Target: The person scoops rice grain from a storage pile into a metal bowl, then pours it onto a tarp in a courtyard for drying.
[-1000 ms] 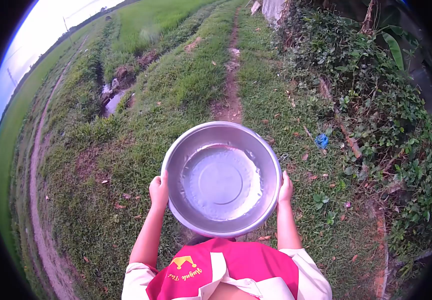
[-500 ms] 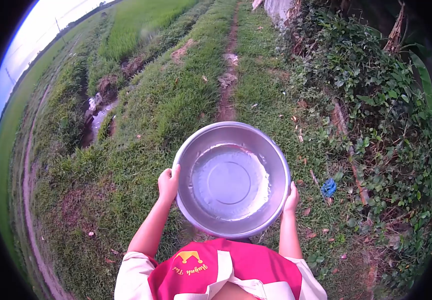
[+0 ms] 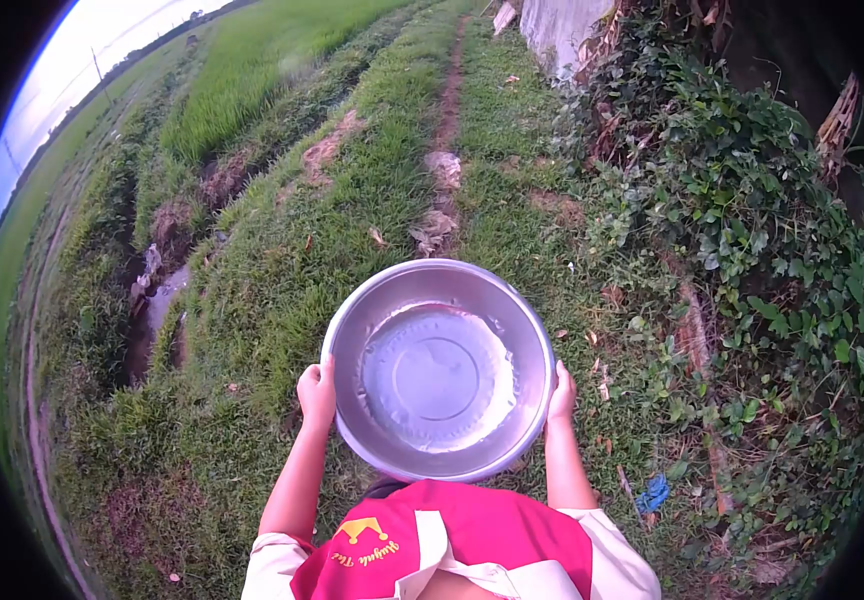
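Note:
A wide, round metal basin point(image 3: 438, 467) is held out level in front of my body, and its inside shows no contents. My left hand point(image 3: 316, 392) grips the left rim, thumb on the edge and fingers hidden beneath. On the opposite side my right hand point(image 3: 561, 393) holds the right rim the same way, its fingers mostly behind the metal. Both forearms stretch forward from pale sleeves and a red top.
A narrow dirt path point(image 3: 449, 95) runs ahead through grass, with pale flattened scraps point(image 3: 436, 228) on it. To the left lies a ditch with water point(image 3: 164, 298). Leafy bushes point(image 3: 742, 200) crowd the right, by a grey wall point(image 3: 564, 35). A blue scrap point(image 3: 652, 494) lies low on the right.
The ground scene has slid downward and closer, as if I moved forward along the path. The basin has shifted slightly left and down in view, still in both hands.

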{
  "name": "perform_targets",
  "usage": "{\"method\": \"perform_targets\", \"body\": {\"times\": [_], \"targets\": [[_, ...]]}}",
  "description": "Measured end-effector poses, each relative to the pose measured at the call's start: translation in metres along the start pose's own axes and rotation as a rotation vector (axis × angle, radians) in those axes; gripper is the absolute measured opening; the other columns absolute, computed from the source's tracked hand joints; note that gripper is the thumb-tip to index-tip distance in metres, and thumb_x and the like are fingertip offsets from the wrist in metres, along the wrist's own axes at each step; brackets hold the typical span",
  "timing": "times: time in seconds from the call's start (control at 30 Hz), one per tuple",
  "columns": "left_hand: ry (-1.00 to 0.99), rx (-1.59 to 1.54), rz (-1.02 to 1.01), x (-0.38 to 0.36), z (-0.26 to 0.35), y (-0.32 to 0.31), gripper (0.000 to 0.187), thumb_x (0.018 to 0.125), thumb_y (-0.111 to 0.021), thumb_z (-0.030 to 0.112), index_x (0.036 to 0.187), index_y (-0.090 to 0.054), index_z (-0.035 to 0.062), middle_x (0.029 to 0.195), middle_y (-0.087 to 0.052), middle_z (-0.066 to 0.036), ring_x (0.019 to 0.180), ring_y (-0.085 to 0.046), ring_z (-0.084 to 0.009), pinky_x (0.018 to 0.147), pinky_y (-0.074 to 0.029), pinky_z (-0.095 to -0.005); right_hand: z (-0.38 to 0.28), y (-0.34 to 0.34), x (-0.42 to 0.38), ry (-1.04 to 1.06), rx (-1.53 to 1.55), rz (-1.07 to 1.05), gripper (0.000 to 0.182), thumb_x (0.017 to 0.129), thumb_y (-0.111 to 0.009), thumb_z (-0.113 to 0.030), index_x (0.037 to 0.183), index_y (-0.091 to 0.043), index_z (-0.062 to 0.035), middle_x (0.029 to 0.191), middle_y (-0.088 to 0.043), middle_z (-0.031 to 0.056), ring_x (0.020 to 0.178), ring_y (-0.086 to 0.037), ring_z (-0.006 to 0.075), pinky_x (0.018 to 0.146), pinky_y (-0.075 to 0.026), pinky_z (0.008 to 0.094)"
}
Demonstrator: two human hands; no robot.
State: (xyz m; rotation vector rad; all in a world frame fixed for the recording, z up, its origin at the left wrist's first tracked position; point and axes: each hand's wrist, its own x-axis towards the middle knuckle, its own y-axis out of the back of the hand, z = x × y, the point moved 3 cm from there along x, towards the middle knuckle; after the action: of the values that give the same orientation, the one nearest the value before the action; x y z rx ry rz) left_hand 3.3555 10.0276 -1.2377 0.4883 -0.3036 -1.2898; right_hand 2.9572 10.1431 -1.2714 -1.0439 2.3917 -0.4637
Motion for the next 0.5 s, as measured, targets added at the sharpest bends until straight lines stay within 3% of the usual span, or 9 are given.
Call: {"method": "perform_targets", "body": {"times": [0.2, 0.37, 0.43, 0.5], "targets": [[-0.022, 0.013, -0.126, 0.206, 0.113, -0.131, 0.045, 0.083, -0.052, 0.037, 0.061, -0.050, -0.0021, 0.053, -0.049, -0.006, 0.052, -0.044, -0.0122, 0.050, -0.037, -0.0302, -0.041, -0.080, 0.205, 0.021, -0.018, 0.106, 0.032, 0.087, -0.043, -0.026, 0.090, -0.057, 0.0021, 0.085, -0.058, 0.0078, 0.076, -0.055, 0.0140, 0.069, -0.044, 0.0247], [-0.087, 0.007, -0.200, 0.386, 0.181, -0.295, 0.046, 0.082, -0.052, 0.038, 0.062, -0.051, -0.0024, 0.051, -0.047, -0.005, 0.051, -0.042, -0.0117, 0.049, -0.036, -0.0305, -0.046, -0.117, 0.422, 0.093, 0.031, 0.158, 0.033, 0.086, -0.044, -0.027, 0.095, -0.056, 0.0026, 0.089, -0.058, 0.0086, 0.078, -0.055, 0.0152, 0.071, -0.044, 0.0263], [-0.089, -0.112, -0.218, 0.454, 0.212, -0.361, 0.044, 0.084, -0.051, 0.035, 0.062, -0.051, -0.0021, 0.054, -0.047, -0.003, 0.051, -0.040, -0.0088, 0.046, -0.033, -0.0277, -0.042, -0.135, 0.523, 0.103, 0.049, 0.272, 0.033, 0.085, -0.046, -0.028, 0.093, -0.057, 0.0019, 0.090, -0.058, 0.0083, 0.079, -0.055, 0.0151, 0.072, -0.043, 0.0268], [-0.080, 0.065, -0.144, 0.527, 0.225, -0.401, 0.044, 0.085, -0.049, 0.034, 0.061, -0.051, -0.0022, 0.054, -0.047, -0.003, 0.051, -0.041, -0.0091, 0.047, -0.033, -0.0273, -0.063, -0.181, 0.600, 0.040, 0.077, 0.174, 0.033, 0.085, -0.046, -0.029, 0.092, -0.057, 0.0017, 0.088, -0.058, 0.0079, 0.078, -0.055, 0.0146, 0.072, -0.043, 0.0261]]}}
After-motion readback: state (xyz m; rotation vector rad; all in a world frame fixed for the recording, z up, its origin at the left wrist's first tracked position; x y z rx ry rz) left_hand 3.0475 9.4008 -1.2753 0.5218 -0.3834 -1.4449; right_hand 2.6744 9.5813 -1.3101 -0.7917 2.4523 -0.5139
